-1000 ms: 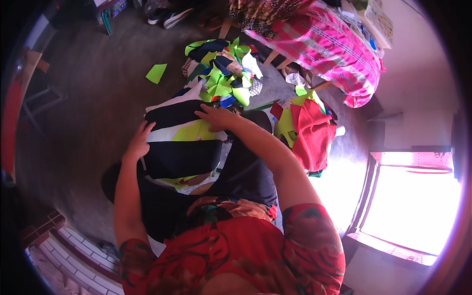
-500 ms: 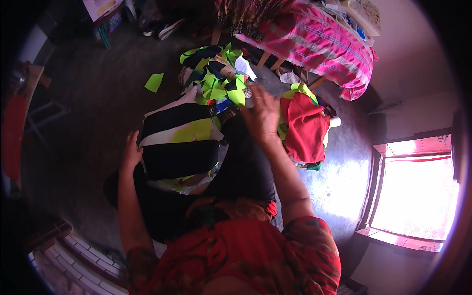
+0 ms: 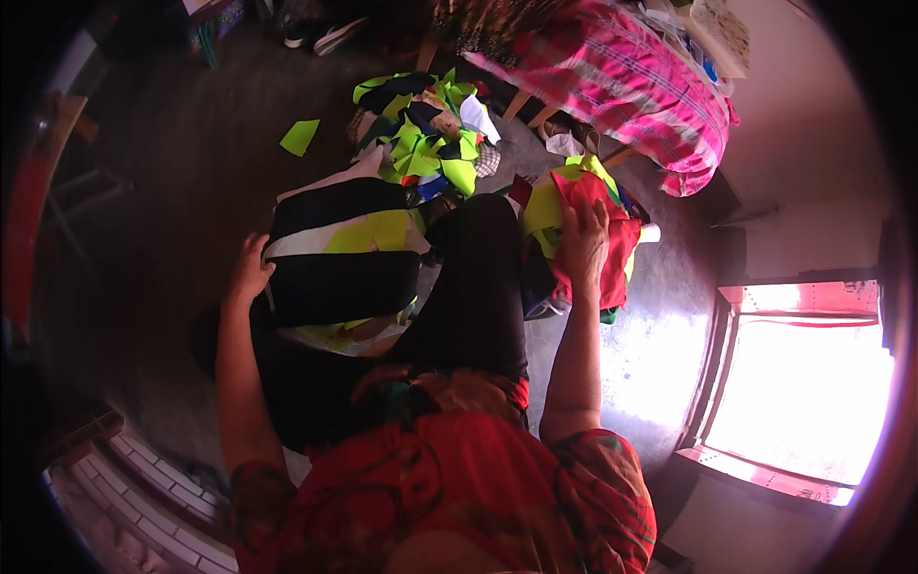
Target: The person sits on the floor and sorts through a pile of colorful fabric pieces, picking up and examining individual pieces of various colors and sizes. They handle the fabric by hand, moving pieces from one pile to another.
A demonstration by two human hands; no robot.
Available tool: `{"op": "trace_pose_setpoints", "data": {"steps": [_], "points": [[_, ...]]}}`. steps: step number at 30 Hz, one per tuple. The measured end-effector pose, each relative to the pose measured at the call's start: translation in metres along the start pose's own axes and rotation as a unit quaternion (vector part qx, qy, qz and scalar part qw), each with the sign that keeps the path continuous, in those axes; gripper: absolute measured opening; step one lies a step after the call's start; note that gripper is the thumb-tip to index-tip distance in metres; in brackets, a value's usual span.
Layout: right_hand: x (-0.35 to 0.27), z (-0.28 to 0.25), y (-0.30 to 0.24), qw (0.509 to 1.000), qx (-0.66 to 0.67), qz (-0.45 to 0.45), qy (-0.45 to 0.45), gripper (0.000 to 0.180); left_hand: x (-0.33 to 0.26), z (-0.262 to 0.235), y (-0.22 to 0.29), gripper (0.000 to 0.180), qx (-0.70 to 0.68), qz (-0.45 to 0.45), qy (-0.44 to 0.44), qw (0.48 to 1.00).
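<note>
I sit on the floor with a stack of black, white and yellow-green cloth pieces (image 3: 339,253) on my left leg. My left hand (image 3: 251,272) rests against the stack's left edge, fingers curled on it. My right hand (image 3: 581,241) lies flat, fingers apart, on a pile of red and yellow-green cloth (image 3: 593,220) to my right. My black-trousered right leg (image 3: 473,287) stretches forward between the stack and that pile.
A heap of yellow-green, black and white scraps (image 3: 426,129) lies ahead on the floor, with one loose green scrap (image 3: 299,137) to its left. A pink striped cloth (image 3: 631,81) covers furniture at the back right. Bright window (image 3: 803,392) at right.
My right hand left the top of the stack on my leg, swung right and came down on the red and yellow-green pile. The left hand stayed at the stack's edge.
</note>
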State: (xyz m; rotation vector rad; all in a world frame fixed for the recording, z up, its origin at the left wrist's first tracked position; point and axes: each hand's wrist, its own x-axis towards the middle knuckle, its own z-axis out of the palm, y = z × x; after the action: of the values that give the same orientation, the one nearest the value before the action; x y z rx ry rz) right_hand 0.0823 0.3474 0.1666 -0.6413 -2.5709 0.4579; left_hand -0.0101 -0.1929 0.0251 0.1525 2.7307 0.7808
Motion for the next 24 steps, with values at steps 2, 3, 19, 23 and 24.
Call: {"op": "trace_pose_setpoints", "data": {"steps": [2, 3, 19, 23, 24], "points": [[-0.001, -0.001, 0.006, 1.000, 0.007, 0.007, 0.022, 0.051, -0.001, -0.001, 0.000, 0.059, 0.000, -0.002, -0.005, 1.000], [-0.002, -0.004, 0.007, 0.999, -0.003, 0.009, 0.034, 0.052, 0.000, 0.001, -0.001, 0.058, 0.002, 0.008, 0.005, 1.000], [-0.003, -0.030, 0.010, 0.992, 0.075, 0.051, 0.082, 0.016, 0.004, 0.005, -0.013, 0.052, -0.030, 0.030, 0.012, 0.999], [-0.004, -0.048, 0.012, 0.939, 0.314, 0.109, 0.092, 0.017, 0.005, 0.006, -0.011, 0.049, -0.029, 0.035, 0.009, 0.999], [-0.005, -0.051, 0.013, 0.911, 0.386, 0.122, 0.077, 0.018, 0.006, 0.005, -0.012, 0.049, -0.026, 0.038, 0.008, 0.999]]}}
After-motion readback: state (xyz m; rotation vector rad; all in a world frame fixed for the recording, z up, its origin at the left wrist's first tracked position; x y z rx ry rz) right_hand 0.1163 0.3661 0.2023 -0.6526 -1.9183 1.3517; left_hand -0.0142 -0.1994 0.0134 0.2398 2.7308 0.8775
